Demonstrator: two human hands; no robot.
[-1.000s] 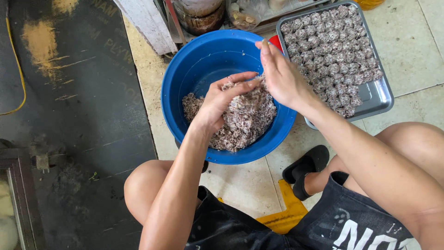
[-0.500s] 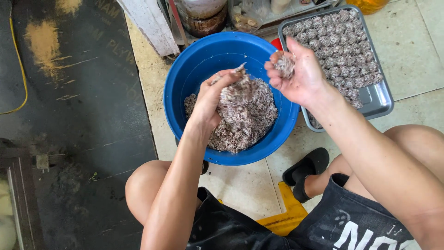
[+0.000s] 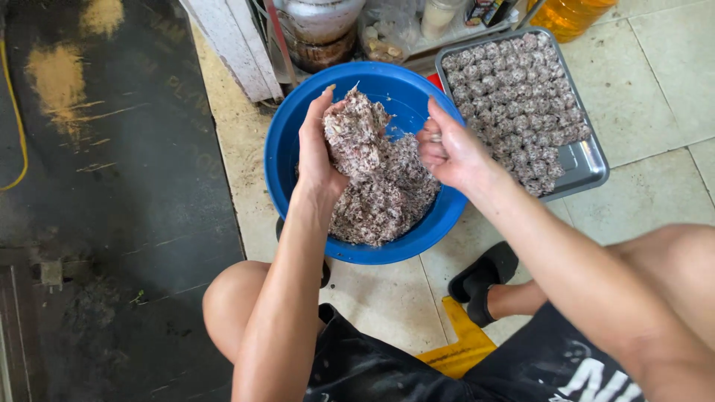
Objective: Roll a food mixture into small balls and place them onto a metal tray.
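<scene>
Since a moment ago the left hand (image 3: 322,152) has lifted a big clump of mixture (image 3: 356,130) above the blue bowl (image 3: 287,160), while the right hand (image 3: 450,149), earlier cupping a ball, now pinches narrowly beside the tray (image 3: 588,160), so another portion seems underway.

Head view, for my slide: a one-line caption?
Left hand lifts a clump of mixture over a blue basin.

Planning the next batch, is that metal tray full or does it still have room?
Nearly full: the metal tray is packed with rolled balls, bare only at its near corner.
</scene>
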